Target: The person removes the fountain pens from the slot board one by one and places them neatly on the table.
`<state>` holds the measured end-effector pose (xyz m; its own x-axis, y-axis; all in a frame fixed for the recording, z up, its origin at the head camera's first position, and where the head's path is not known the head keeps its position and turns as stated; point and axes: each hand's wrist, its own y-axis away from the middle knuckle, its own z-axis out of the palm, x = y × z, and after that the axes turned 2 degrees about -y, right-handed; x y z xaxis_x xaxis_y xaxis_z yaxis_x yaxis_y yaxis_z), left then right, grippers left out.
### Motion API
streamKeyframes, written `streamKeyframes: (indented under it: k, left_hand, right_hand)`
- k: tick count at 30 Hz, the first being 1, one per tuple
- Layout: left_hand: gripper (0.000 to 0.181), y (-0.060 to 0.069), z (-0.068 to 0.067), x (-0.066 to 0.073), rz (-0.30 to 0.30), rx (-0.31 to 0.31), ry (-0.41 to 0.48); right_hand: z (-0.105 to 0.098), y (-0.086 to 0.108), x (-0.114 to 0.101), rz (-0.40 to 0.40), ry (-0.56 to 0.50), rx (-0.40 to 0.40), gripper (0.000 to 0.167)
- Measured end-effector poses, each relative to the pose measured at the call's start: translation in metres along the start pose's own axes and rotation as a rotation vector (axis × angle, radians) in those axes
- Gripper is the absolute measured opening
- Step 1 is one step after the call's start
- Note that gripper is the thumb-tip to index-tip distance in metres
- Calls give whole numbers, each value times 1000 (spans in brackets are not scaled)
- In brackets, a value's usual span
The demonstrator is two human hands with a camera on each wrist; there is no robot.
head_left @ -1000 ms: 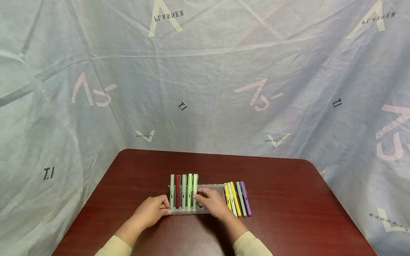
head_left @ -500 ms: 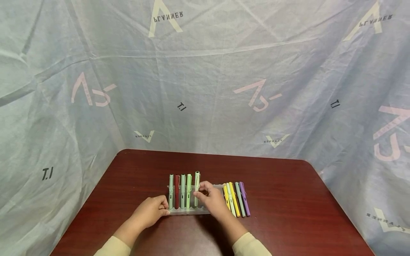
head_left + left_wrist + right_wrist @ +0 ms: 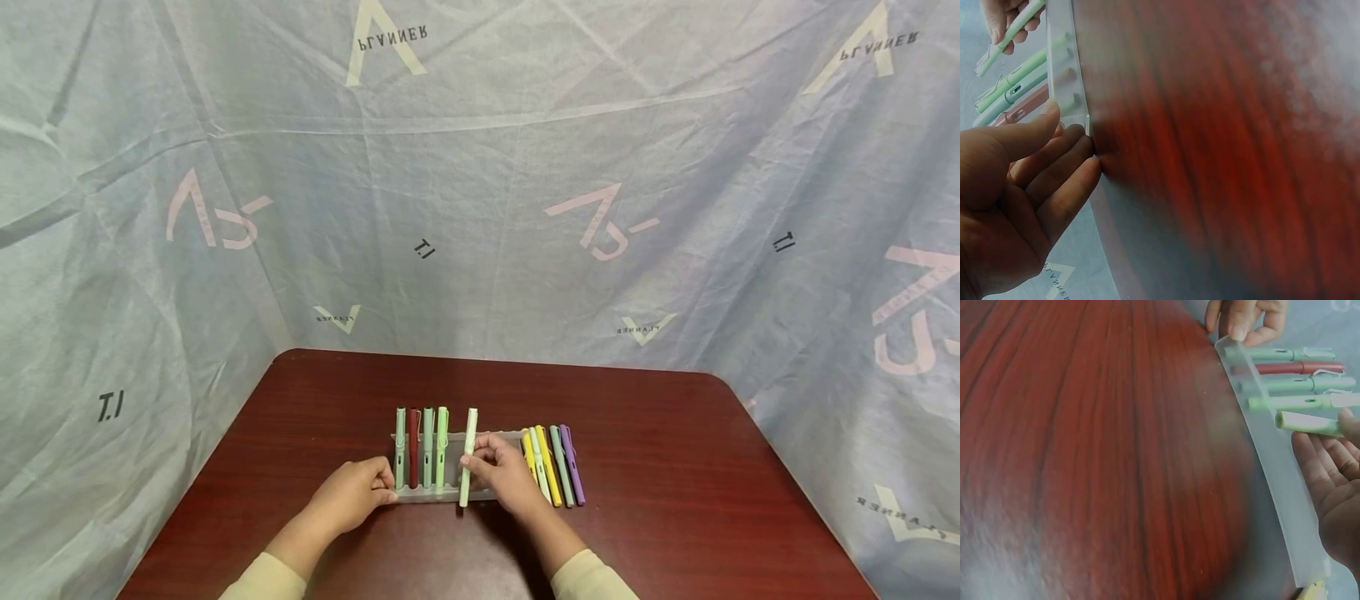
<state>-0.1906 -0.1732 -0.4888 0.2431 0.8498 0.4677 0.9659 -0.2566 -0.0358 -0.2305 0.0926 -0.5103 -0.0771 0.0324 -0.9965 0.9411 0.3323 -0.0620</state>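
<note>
Grey cloth (image 3: 480,208) behind counter (image 3: 675,467). Left grip (image 3: 356,496) pinches tray (image 3: 427,499) corner, apparently steadying it; right grip (image 3: 504,472) pinches pale pen (image 3: 471,427); four pens (image 3: 428,450) between.

In the head view, the right hand (image 3: 506,475) hides much of the right part of the clear tray (image 3: 423,498); the left sleeve (image 3: 267,577) and right sleeve (image 3: 590,577), nearer than the tray, are cut off by the bottom edge. In the left wrist view, the tray and the pale green pen (image 3: 470,432) run past the top edge, and the left hand (image 3: 348,498) hides most of the sage-green pen (image 3: 400,458) at the tray's left end. In the right wrist view, a cropped yellow object (image 3: 1312,591) at the tray's right end is too blurred to identify.
</note>
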Motion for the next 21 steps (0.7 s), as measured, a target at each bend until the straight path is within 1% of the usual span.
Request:
streamKeyframes:
  k: [5, 12, 15, 21]
  left_hand:
    - [19, 1, 0, 1, -2, -4, 4]
    - [19, 1, 0, 1, -9, -3, 0]
    - [19, 1, 0, 2, -16, -5, 0]
    - [19, 2, -1, 3, -20, -2, -2]
  right_hand:
    - [-7, 3, 4, -18, 25, 21, 27]
    - [-17, 6, 7, -31, 78, 26, 22]
    - [-21, 8, 6, -27, 70, 23, 21]
    - [-30, 10, 7, -5, 43, 30, 24]
